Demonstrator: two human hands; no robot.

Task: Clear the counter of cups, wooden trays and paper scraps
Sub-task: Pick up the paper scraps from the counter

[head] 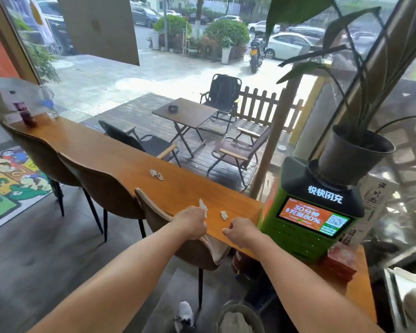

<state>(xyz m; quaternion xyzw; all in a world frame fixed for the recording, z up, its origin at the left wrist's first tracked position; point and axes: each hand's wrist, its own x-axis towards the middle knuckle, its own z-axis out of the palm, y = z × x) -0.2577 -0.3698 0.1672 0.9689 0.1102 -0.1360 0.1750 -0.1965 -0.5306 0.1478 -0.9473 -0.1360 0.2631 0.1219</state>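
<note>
A long wooden counter [111,152] runs from far left to near right. My left hand [190,222] rests at its near edge, fingers closed on a white paper scrap [203,205] that sticks up from it. My right hand [240,228] hovers curled at the counter's edge, with nothing visible in it. A small crumpled paper scrap [223,215] lies between the hands, just beyond the right one. Another crumpled scrap [156,174] lies farther along the counter. I see no cups or wooden trays on the counter.
A green charging kiosk [308,219] stands at the counter's right end with a black potted plant [353,155] on top. Three brown chairs [101,186] line the near side. A dark red bottle [25,115] stands at the far left end. A bin [238,318] sits below.
</note>
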